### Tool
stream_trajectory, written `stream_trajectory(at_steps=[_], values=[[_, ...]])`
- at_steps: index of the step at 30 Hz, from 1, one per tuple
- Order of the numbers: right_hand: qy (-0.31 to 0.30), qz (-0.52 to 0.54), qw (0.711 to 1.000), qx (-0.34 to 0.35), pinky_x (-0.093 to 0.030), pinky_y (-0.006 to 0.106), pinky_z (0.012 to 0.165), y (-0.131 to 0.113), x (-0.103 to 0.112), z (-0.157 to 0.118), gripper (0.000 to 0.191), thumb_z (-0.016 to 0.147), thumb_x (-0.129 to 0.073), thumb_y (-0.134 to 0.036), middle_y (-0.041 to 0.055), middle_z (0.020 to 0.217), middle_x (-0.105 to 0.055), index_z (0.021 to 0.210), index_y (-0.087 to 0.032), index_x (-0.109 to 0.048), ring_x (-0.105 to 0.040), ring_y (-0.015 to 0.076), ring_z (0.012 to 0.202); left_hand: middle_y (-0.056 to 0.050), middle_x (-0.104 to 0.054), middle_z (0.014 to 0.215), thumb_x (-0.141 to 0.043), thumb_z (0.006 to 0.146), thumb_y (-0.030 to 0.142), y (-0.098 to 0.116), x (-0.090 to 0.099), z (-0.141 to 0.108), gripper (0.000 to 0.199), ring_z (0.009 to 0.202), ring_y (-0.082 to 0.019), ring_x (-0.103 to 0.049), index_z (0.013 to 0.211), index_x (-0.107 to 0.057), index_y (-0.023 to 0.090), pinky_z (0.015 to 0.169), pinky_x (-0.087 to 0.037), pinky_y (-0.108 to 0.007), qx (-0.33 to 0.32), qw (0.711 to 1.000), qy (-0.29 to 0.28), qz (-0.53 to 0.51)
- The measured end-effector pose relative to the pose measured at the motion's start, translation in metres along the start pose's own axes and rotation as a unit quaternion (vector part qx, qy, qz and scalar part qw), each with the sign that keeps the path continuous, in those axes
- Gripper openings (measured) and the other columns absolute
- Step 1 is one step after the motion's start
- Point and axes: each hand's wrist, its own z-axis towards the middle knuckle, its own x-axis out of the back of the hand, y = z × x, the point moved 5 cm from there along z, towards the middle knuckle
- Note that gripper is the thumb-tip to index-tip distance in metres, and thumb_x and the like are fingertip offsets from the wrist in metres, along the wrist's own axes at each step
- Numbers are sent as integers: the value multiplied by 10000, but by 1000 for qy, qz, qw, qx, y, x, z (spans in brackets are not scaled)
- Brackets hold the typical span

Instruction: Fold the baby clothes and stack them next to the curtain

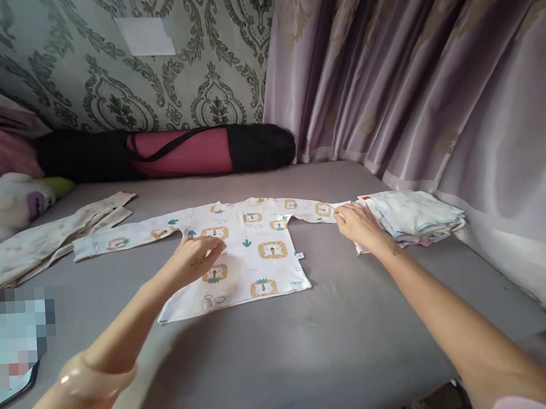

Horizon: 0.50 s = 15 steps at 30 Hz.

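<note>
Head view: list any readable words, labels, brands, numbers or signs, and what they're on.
No readable text.
White tag on the shirt: too small to read.
Thin printed marks on the shirt: too small to tell if lettering.
Red tab on the folded clothes: too small to read.
Screen, lower left: pixelated, unreadable.

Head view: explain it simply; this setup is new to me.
There is no machine here, only a person's bare left hand and right hand. The single picture comes from a camera worn on the head, looking forward and down. On the grey sheet lies a lion-print shirt, sleeves spread. To its right is a folded stack of clothes, to its left another pale garment, and behind it a black-and-red bag. The left hand is over the shirt's front; the right hand is at one cuff. Whether either grips fabric is hard to tell.
</note>
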Motion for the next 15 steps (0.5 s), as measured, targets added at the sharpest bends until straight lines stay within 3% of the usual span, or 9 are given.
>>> stream_trajectory(at_steps=[4,7,9,11,15], values=[[-62,-93,994,-21,-273,431,944,25,-26,51,319,882,-416,-152,164,1119,-652,1100,-141,-649,-527,285,1081,-87,-693,1014,-356,920,374,12,-31,70,354,910,-224,-640,1014,-659,219,816,-494,-338,15,999,30,-38],[-144,-122,981,-39,-155,504,1028,31,-42,67,366,787,-506,-123,155,1124,-651,1127,-139,-641,-507,289,1130,-121,-664,1114,-400,892,303,18,-56,115,341,1041,-254,-614,1118,-626,182,931,-477,-391,-6,997,54,-49],[-166,-109,978,-59,-98,522,1055,34,-44,73,394,722,-552,-112,155,1122,-652,1103,-124,-651,-490,296,1164,-147,-628,1198,-425,873,247,19,-69,138,353,1151,-267,-565,1170,-593,156,1009,-434,-417,-22,997,64,-41],[-160,-82,981,-71,-123,516,1054,36,-39,78,386,679,-561,-91,151,1113,-654,1048,-122,-672,-493,295,1164,-173,-575,1286,-466,860,238,20,-79,155,385,1249,-277,-495,1218,-558,128,1070,-383,-423,-35,997,63,-32],[-128,-38,987,-88,-315,422,962,50,-19,88,327,686,-549,-116,111,1066,-669,974,-167,-696,-551,265,1080,-200,-486,1392,-509,875,343,17,-95,170,492,1341,-289,-402,1304,-486,101,1127,-314,-427,-24,999,39,-20]])
